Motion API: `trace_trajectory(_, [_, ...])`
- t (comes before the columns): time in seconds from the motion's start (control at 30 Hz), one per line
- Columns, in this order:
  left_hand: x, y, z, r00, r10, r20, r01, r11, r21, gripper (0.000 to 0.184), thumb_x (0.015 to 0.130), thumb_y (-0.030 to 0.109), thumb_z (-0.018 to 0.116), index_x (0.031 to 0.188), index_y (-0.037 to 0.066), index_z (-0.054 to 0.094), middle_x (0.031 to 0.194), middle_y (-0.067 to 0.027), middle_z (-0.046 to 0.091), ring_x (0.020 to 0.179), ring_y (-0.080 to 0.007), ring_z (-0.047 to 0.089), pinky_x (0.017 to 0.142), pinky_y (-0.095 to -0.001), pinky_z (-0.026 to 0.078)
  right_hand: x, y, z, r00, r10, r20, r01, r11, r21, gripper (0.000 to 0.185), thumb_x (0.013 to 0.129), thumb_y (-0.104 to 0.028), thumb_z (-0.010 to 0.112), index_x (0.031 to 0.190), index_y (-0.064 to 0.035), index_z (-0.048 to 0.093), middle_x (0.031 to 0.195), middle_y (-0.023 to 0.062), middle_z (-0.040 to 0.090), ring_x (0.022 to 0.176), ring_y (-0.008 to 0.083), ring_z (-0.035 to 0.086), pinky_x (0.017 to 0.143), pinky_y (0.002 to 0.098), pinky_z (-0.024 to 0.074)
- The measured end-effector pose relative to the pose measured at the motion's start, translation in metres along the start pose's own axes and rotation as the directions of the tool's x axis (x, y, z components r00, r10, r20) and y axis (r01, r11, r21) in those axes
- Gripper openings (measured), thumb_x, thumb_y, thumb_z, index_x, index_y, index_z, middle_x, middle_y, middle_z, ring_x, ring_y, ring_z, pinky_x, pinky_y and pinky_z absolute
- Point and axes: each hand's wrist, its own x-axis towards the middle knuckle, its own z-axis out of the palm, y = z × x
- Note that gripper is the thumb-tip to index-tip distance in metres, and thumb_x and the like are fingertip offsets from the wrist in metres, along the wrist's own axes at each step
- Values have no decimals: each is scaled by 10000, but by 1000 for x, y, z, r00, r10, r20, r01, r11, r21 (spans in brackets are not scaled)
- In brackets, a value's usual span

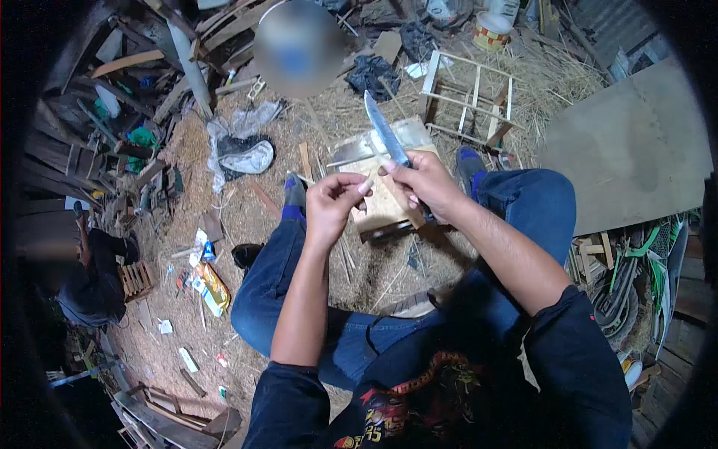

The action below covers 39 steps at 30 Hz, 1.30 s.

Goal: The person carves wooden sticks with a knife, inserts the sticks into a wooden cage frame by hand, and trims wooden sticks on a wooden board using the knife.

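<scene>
My right hand [430, 183] is wrapped round the dark handle of a knife [384, 130], whose long blade points up and away from me. My left hand [336, 206] is beside it, thumb and fingers pinched together; whatever may be between them is too small to make out. The two hands are apart, with a narrow gap between the fingertips. Below them, between my knees, a low wooden block or stool [380, 193] stands on the ground, with a greyish board [410, 133] at its far end.
A slatted wooden frame [465, 97] stands beyond my right foot, near a black plastic bag [372, 77]. Scrap wood [127, 63] is heaped at far left. A large flat board [628, 150] lies right, above a motorbike [636, 280]. Another person [93, 277] sits at left.
</scene>
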Motion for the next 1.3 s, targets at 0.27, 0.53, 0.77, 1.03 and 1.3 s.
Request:
trace_trajectory(0.27, [4,20,39,999,34,28,-34,999,-28,170,903,72,799,1001,-53,737,853,-92,743,672,-119,669,612,-255,547,0,-20,-15,992,-120,-33,116,989,-91,229,988,-268,729,936,-55,661,697,-35,610,510,27,513,440,220,403])
trace_trajectory(0.53, [-9,18,47,993,-115,28,105,965,240,182,915,145,812,948,-29,769,757,-28,714,614,-65,608,555,-228,473,23,-26,-76,789,-365,-494,217,918,-333,375,1003,-340,704,750,-84,603,592,-90,486,505,38,409,470,277,336])
trace_trajectory(0.77, [-20,25,19,979,-203,7,184,899,397,166,918,154,812,928,-4,764,766,10,701,640,-49,580,562,-220,430,25,-24,-125,668,-356,-654,164,927,-337,423,989,-354,705,711,-52,603,554,4,553,505,133,490,503,376,393])
trace_trajectory(1.03, [11,38,-24,988,-41,-149,60,990,127,146,985,139,719,901,21,696,765,-46,686,645,-98,616,576,-241,473,14,-31,-130,744,-302,-596,235,953,-190,315,974,-332,753,817,-95,620,655,-38,551,475,49,451,423,235,355])
trace_trajectory(1.3, [123,-30,-62,912,-256,-320,71,868,-491,172,1039,220,647,959,69,643,809,-57,688,607,-138,601,566,-295,505,101,9,-132,881,-150,-448,60,976,-208,260,961,-261,749,888,-23,676,719,19,636,515,106,526,430,291,415])
